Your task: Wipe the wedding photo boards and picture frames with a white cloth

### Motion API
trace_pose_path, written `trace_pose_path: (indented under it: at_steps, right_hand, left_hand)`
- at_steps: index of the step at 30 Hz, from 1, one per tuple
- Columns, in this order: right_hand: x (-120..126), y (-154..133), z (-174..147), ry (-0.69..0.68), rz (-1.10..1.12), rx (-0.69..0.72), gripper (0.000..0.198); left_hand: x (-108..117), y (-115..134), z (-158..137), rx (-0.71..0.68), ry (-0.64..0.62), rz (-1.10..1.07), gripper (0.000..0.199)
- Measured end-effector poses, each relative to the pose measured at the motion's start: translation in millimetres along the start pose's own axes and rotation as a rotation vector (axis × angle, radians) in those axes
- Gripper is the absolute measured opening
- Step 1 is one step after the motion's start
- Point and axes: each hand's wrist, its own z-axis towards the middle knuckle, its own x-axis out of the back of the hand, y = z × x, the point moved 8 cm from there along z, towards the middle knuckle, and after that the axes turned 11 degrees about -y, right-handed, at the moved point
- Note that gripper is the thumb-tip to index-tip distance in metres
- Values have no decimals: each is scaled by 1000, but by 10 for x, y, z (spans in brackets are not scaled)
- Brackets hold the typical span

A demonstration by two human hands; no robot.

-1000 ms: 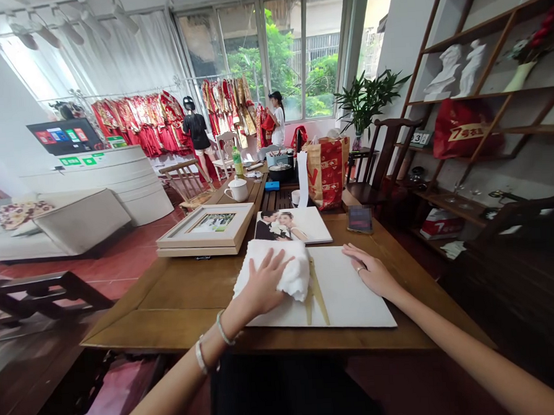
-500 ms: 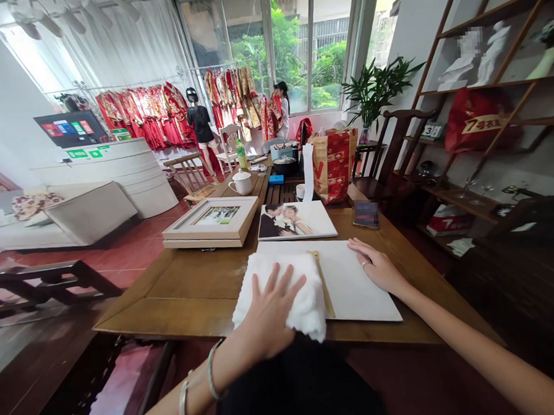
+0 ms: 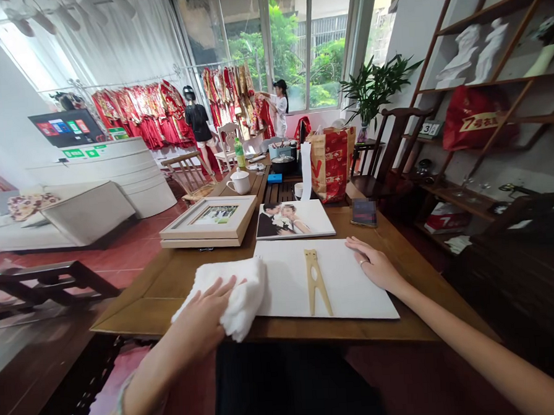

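1. Closest to me, the person's left hand (image 3: pixel 204 323) lies over a bunched white cloth (image 3: pixel 244 296), its visible fingers stretched out rather than curled round it. The thumb side is hidden from where I stand. A pale bracelet (image 3: pixel 121 404) circles that wrist.
2. The cloth covers the left edge of a white board (image 3: pixel 356 296) and spreads leftward over the brown wooden table (image 3: pixel 156 300), one corner drooping at the table's near edge.
3. On the other side, the right hand (image 3: pixel 377 270) rests flat on the board's right edge, fingers extended and gripping nothing. One finger wears a ring (image 3: pixel 364 262).
4. Between the hands, lying flat on the board, is a pale two-legged piece (image 3: pixel 311 260), legs toward the person, with an oval hole below its head.
5. Just beyond the board sits a photo panel (image 3: pixel 312 221) showing a couple. Left of it are two stacked picture frames (image 3: pixel 189 224); to its right, a phone (image 3: pixel 363 212).
6. Farther along stand a white lidded cup (image 3: pixel 241 182), a small blue box (image 3: pixel 274 178), a red-and-tan bag (image 3: pixel 335 164) and a green bottle (image 3: pixel 239 154).
7. At the back, a person in a dark top (image 3: pixel 198 122) and another in white (image 3: pixel 279 111) stand by racks of red and gold garments (image 3: pixel 144 115), before tall windows (image 3: pixel 291 46).
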Motion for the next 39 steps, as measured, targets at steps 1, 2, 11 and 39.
trace_pose_path:
  at_steps: [1, 2, 11, 39]
  right_hand:
    - [-2, 1, 1, -1, -1, 0, 39]
    - [-4, 4, 1, -1, -2, -1, 39]
    - [42, -90, -56, 60, -93, -5, 41]
    - [-32, 170, -65, 9, 1, -194, 51]
  left_hand:
    - [-1, -118, -42, 34, 21, 16, 82]
    - [10, -242, -66, 71, 59, 46, 81]
    - [-5, -768, -107, 23, 247, -68, 77]
    - [-551, -8, 263, -44, 533, -1958, 64]
